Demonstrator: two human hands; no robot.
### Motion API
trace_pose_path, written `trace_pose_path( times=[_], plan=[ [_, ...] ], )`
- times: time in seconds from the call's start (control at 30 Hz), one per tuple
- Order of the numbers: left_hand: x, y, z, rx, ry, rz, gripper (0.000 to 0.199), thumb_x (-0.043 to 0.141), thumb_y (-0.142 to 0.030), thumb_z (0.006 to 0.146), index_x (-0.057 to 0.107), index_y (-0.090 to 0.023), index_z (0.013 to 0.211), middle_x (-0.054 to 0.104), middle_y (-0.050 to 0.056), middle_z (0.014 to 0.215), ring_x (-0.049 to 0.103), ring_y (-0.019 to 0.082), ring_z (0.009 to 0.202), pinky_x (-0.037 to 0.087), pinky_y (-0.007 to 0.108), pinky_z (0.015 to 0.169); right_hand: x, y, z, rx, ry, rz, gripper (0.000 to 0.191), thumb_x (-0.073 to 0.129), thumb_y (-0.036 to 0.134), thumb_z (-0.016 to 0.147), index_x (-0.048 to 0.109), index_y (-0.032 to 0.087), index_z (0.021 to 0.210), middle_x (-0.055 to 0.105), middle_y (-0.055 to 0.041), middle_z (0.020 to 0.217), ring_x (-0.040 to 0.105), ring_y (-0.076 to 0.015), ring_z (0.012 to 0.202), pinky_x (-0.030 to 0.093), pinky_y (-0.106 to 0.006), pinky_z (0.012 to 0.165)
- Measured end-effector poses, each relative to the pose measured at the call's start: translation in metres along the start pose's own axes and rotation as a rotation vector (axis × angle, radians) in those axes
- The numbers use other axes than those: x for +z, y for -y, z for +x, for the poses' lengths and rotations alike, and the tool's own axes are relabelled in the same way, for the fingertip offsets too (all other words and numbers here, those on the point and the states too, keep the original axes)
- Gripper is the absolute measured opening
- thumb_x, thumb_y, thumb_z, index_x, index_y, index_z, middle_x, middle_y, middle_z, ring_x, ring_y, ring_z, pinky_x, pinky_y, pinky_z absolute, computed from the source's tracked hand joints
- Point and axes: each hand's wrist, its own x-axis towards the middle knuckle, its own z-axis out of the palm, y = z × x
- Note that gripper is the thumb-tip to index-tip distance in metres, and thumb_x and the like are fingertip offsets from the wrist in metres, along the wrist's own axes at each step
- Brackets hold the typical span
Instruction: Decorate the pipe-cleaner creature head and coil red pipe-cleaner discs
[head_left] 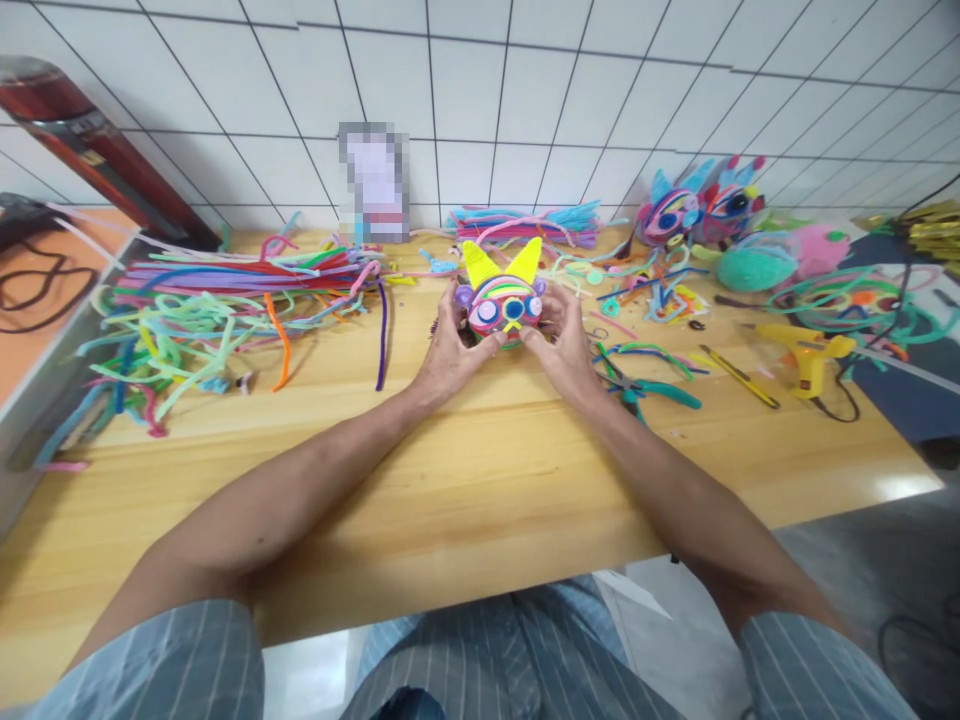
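Both my hands, left hand [448,352] and right hand [562,345], pinch the yellow-eared toy head [512,303] toward the far edge of the desk [480,500]; I should press thumbs evenly, without bending its ears [527,262].

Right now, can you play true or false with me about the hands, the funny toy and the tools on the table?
1. The left hand and the right hand both hold the colourful toy. True.
2. The pointy pieces on top of it are blue. False: the pointy pieces are yellow.
3. The pliers lie on the table. True.
4. The glue gun lies left of the toy. False: the glue gun lies to the right.
5. The right hand holds the cutter. False: the cutter lies on the table.
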Motion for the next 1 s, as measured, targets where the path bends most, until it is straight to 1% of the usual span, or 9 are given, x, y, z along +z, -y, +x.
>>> trace_pose_path(
  times=[0.1,0.2,0.33,0.5,0.67,0.77,0.9,1.0],
  plan=[
    [-0.0003,0.0022,0.0004,0.001,-0.015,0.011,0.124,0.092,-0.067,0.074,0.022,-0.028,0.167,0.041,0.023,0.173,0.050,0.037,0.156,0.041,0.056,0.130,-0.0009,-0.0015,0.0020,0.003,0.005,0.025,0.074,0.079,0.055,0.088,0.044,0.032,0.149,0.070,-0.0105,0.134,0.070,-0.0306,0.117,0.057,-0.055,0.104],
    [-0.0014,0.0031,0.0004,0.000,-0.005,0.018,0.121,0.092,-0.067,0.075,0.023,-0.027,0.167,0.044,0.022,0.171,0.052,0.037,0.154,0.042,0.054,0.130,-0.0013,-0.0026,0.0031,0.008,0.028,0.049,0.075,0.079,0.059,0.088,0.045,0.033,0.150,0.070,-0.0095,0.133,0.070,-0.0301,0.118,0.058,-0.054,0.104],
    [-0.0033,0.0024,0.0001,-0.004,0.018,0.018,0.118,0.089,-0.066,0.079,0.022,-0.029,0.168,0.040,0.021,0.174,0.052,0.038,0.155,0.044,0.054,0.128,-0.0009,-0.0041,0.0035,0.008,0.048,0.069,0.081,0.080,0.065,0.086,0.045,0.034,0.152,0.069,-0.0092,0.135,0.070,-0.0301,0.119,0.057,-0.053,0.105],
    [-0.0041,0.0020,0.0004,0.003,0.049,0.014,0.117,0.088,-0.065,0.081,0.018,-0.031,0.169,0.039,0.020,0.175,0.047,0.038,0.158,0.043,0.054,0.129,0.0009,-0.0032,0.0029,0.028,0.036,0.097,0.084,0.083,0.064,0.084,0.046,0.033,0.153,0.068,-0.0107,0.138,0.069,-0.0308,0.120,0.057,-0.053,0.107],
    [-0.0043,0.0040,-0.0009,-0.002,0.025,0.015,0.114,0.088,-0.063,0.082,0.021,-0.033,0.169,0.041,0.017,0.175,0.049,0.037,0.157,0.046,0.053,0.127,0.0003,-0.0002,0.0026,0.042,0.044,0.086,0.087,0.084,0.063,0.083,0.046,0.032,0.155,0.067,-0.0117,0.138,0.069,-0.0316,0.120,0.057,-0.053,0.106],
    [-0.0050,0.0048,-0.0022,-0.010,0.021,0.021,0.113,0.088,-0.061,0.083,0.021,-0.033,0.169,0.040,0.017,0.175,0.049,0.037,0.157,0.046,0.055,0.128,0.0000,0.0017,0.0022,0.052,0.059,0.076,0.092,0.083,0.066,0.083,0.043,0.031,0.158,0.066,-0.0128,0.140,0.068,-0.0316,0.120,0.057,-0.052,0.105],
    [-0.0047,0.0044,-0.0034,-0.014,0.011,0.020,0.109,0.085,-0.061,0.086,0.020,-0.034,0.170,0.042,0.017,0.174,0.051,0.036,0.156,0.045,0.056,0.128,-0.0007,0.0026,0.0016,0.075,0.047,0.090,0.099,0.081,0.071,0.082,0.038,0.030,0.162,0.066,-0.0133,0.138,0.068,-0.0316,0.121,0.056,-0.050,0.105],
    [-0.0032,0.0029,-0.0039,-0.020,-0.001,0.022,0.110,0.085,-0.061,0.086,0.021,-0.032,0.169,0.042,0.019,0.174,0.051,0.037,0.156,0.046,0.056,0.127,-0.0017,0.0014,0.0014,0.096,0.053,0.110,0.099,0.083,0.068,0.081,0.039,0.029,0.161,0.066,-0.0134,0.138,0.068,-0.0312,0.121,0.056,-0.051,0.105]
  ],
)
